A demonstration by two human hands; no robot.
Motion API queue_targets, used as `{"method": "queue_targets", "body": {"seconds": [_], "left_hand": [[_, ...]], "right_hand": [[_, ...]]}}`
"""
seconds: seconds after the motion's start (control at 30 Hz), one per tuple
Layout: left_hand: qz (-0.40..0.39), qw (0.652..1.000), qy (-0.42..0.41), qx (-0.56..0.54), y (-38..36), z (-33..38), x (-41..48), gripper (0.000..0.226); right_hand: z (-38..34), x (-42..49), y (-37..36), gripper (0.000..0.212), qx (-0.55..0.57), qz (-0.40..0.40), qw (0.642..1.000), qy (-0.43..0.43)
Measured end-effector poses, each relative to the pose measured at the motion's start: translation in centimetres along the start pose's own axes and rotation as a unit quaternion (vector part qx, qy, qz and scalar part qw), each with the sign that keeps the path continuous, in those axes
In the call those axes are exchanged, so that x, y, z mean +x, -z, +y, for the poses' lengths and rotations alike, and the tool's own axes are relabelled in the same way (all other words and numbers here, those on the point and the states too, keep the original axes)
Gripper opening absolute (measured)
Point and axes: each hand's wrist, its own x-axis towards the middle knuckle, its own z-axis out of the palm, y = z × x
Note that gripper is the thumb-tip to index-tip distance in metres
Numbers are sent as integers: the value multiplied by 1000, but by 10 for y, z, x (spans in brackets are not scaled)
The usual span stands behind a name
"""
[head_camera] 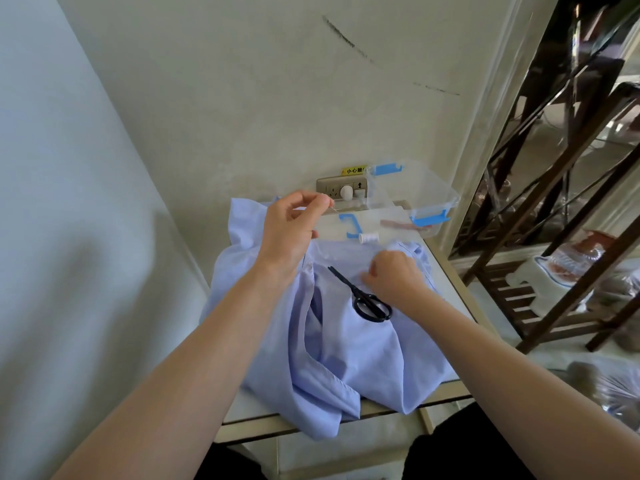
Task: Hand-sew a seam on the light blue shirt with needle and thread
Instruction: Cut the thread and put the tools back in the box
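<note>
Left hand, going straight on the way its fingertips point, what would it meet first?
The left hand would probably meet the white round plug in the beige wall socket first; depth is unclear.

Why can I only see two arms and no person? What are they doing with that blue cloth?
The camera sits on the person's head and looks down, so you see only their arms, as if through their eyes. There is just this one picture, from that one spot. A light blue shirt lies rumpled on a small white table. The left hand is lifted and pinches something thin, most likely the needle; the thread is too fine to see. The right hand grips the shirt with curled fingers. Black scissors rest on the shirt. Behind it are a white spool of thread and a clear box with blue clips.
</note>
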Motion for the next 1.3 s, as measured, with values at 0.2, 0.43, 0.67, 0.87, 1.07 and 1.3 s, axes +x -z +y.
{"method": "queue_targets", "body": {"seconds": [0.2,0.43,0.67,0.87,1.07,1.3], "left_hand": [[-112,986,34,-120,-9,5,3,21],[66,964,53,-252,-1,1,18,21],[166,952,134,-218,0,-31,29,24],[17,981,193,-28,-10,-51,30,19],[-52,960,204,182,-22,-64,40,9],[-100,913,-21,394,-63,-85,62,16]], "right_hand": [[-24,1,36,37,496,-18,848,188],[-5,5,22,28,488,-67,857,152],[22,10,20,11,584,-38,811,5],[31,26,17,11,807,-9,588,-60],[43,29,11,9,792,46,607,-41],[62,37,5,18,614,51,784,-72]]}}
